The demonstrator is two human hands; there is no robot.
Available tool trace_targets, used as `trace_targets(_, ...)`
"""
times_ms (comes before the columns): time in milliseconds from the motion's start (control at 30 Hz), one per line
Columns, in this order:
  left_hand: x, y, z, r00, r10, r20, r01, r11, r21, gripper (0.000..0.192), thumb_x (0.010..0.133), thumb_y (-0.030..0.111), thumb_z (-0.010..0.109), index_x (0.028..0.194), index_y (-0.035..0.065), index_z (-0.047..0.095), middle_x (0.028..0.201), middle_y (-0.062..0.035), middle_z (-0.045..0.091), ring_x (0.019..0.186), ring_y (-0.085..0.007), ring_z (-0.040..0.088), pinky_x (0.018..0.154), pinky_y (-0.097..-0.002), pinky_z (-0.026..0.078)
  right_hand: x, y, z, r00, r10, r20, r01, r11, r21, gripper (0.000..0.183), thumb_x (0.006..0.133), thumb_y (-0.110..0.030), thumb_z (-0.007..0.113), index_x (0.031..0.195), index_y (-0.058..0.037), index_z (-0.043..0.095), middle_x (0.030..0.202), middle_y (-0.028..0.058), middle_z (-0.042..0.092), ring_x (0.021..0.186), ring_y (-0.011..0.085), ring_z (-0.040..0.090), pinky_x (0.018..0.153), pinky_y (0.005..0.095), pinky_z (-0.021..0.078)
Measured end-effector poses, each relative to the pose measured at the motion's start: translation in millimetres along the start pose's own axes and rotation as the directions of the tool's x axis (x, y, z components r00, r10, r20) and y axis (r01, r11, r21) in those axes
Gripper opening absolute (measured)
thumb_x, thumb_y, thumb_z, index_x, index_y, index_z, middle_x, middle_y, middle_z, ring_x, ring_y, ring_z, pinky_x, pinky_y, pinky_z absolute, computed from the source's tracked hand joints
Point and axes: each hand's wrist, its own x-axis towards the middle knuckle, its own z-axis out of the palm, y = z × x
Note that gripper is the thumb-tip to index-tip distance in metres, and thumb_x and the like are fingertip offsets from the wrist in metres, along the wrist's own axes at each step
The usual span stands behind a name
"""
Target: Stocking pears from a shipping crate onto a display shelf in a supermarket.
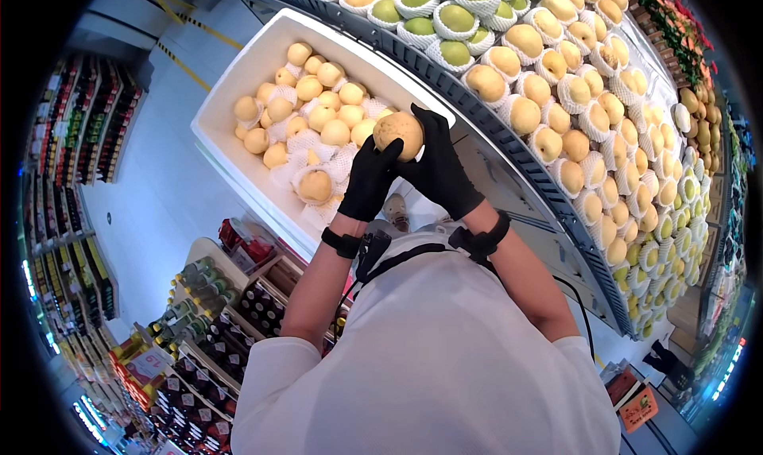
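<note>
Between my two black-gloved hands is one round, yellow-brown pear (398,134) without a foam net. My left hand (372,178) grips it from the lower left, and my right hand (440,160) wraps its right side. Both are above the near right end of a white foam box (223,175). Inside the box lie several smaller pale yellow pears (322,117), heaped with loose white foam nets (308,148). One browner pear (315,185) sits in a net at the box's near end.
To the right, a sloped display holds netted yellow pears (524,115) and green pears (456,17) behind a dark slatted rail (512,157). Bottled goods (202,276) stand on shelving at lower left. A black cable (581,300) hangs by my right elbow.
</note>
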Motion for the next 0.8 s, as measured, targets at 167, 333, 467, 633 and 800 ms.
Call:
trace_targets(167,-5,-5,-31,0.982,-0.163,0.1,0.186,0.932,-0.312,0.061,0.093,0.031,0.065,0.14,-0.0004,0.042,0.13,-0.0158,0.057,0.115,-0.0285,0.061,0.095,-0.0399,0.053,2,20,-28,0.919,0.302,0.253,-0.371,0.88,0.296,0.061,0.089,-0.027,0.073,0.137,0.0002,0.046,0.113,0.0138,0.06,0.092,0.0199,0.063,0.078,0.0321,0.0541)
trace_targets(333,-4,-14,-42,0.998,0.029,0.055,-0.049,0.915,0.4,0.066,0.083,0.029,0.077,0.135,-0.0003,0.048,0.125,-0.0138,0.061,0.111,-0.025,0.062,0.094,-0.0368,0.053,-9,32,-24,0.702,0.488,0.518,-0.694,0.633,0.343,0.068,0.091,-0.04,0.069,0.14,0.0002,0.043,0.108,0.0131,0.065,0.084,0.0163,0.065,0.069,0.0287,0.0544)
trace_targets(467,6,-33,-21,0.933,0.359,0.03,-0.226,0.517,0.826,0.068,0.071,0.02,0.087,0.128,0.0021,0.054,0.114,-0.011,0.065,0.102,-0.0203,0.064,0.09,-0.0331,0.052,-9,43,-3,0.739,0.535,0.409,-0.648,0.73,0.216,0.089,0.079,-0.042,0.082,0.142,0.002,0.036,0.12,0.0131,0.06,0.089,0.0152,0.063,0.073,0.03,0.0554)
trace_targets(633,9,-36,-12,0.913,0.394,0.108,-0.277,0.403,0.872,0.094,0.066,0.025,0.09,0.144,0.0041,0.04,0.121,-0.0151,0.06,0.106,-0.0261,0.061,0.09,-0.037,0.052,-11,48,1,0.851,0.444,0.279,-0.514,0.812,0.277,0.076,0.072,-0.026,0.088,0.129,0.0018,0.047,0.112,0.0104,0.063,0.097,0.0157,0.063,0.084,0.03,0.0537)
trace_targets(800,32,-14,-70,0.971,0.23,0.061,-0.149,0.389,0.909,0.088,0.07,0.024,0.089,0.143,0.0034,0.044,0.126,-0.0158,0.059,0.111,-0.0269,0.059,0.092,-0.0375,0.051,-13,52,-23,0.853,0.494,0.169,-0.521,0.824,0.221,0.059,0.074,-0.026,0.086,0.118,0.0008,0.057,0.106,0.0084,0.065,0.094,0.016,0.064,0.081,0.0307,0.0544)
